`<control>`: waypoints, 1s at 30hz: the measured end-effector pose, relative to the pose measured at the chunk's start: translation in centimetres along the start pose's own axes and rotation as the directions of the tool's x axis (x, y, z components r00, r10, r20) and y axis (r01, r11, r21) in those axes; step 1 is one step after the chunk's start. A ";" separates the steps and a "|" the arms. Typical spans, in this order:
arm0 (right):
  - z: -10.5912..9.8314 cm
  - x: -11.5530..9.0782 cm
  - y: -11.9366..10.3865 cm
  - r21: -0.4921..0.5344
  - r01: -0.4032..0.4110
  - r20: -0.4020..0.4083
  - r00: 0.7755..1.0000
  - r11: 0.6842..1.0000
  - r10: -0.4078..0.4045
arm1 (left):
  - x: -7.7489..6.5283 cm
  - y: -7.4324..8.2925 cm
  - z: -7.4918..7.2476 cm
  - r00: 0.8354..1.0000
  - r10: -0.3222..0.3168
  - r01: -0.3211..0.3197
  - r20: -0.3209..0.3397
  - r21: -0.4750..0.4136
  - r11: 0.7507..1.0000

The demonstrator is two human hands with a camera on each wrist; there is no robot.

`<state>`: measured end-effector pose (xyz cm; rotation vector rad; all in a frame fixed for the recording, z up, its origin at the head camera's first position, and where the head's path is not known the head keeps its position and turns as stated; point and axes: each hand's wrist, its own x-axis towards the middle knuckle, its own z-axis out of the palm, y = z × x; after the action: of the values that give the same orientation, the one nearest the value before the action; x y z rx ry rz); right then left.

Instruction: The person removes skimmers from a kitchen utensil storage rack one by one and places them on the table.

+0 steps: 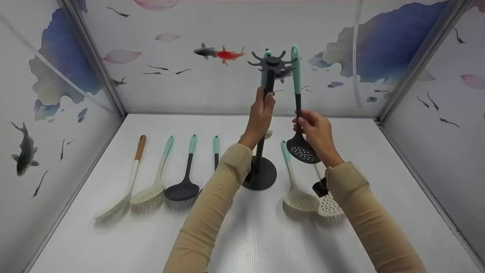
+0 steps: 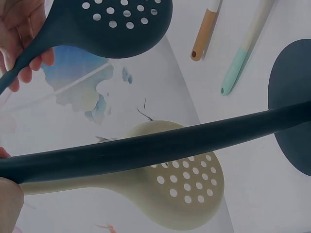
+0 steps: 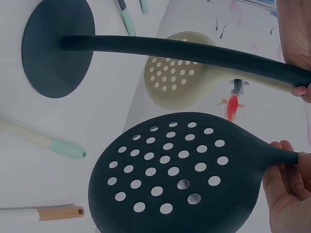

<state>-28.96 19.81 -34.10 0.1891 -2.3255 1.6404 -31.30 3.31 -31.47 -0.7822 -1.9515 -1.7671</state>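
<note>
A black utensil stand with a ring of hooks (image 1: 273,62) stands on its round base (image 1: 261,176). My left hand (image 1: 260,112) grips its pole just below the hooks. On its far side, a cream skimmer (image 2: 187,194) with a mint handle hangs behind the pole. My right hand (image 1: 316,131) pinches the neck of a dark skimmer (image 1: 303,149), whose perforated head points down. This skimmer's mint handle (image 1: 295,64) rises upright beside the right-hand hooks; whether it is hooked on, I cannot tell.
Left of the stand lie a wooden-handled utensil (image 1: 140,149), a cream strainer (image 1: 149,193), a dark one (image 1: 182,190) and a mint handle (image 1: 216,144) partly behind my left sleeve. To the right are two cream perforated utensils, one a skimmer (image 1: 301,201). Printed walls (image 1: 170,87) enclose the table.
</note>
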 end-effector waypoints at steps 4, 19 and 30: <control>-1.2 -0.1 0.7 -0.002 -0.031 -0.020 0.999 1.000 0.031 | -0.1 0.1 0.0 1.000 0.022 -0.022 0.007 -0.013 1.000; -8.1 -1.4 4.0 -0.086 -0.107 -0.158 0.983 0.990 0.092 | 0.7 -2.9 0.7 0.999 0.050 -0.049 0.007 -0.042 0.998; -12.4 -2.7 8.9 -0.380 -0.242 -0.248 0.957 0.893 0.154 | 0.1 -0.3 0.0 1.000 0.010 -0.009 0.025 -0.049 0.999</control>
<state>-26.86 34.35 -39.06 -0.3091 -2.5138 1.1424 -31.60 3.29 -31.60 -0.8325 -1.9238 -1.8136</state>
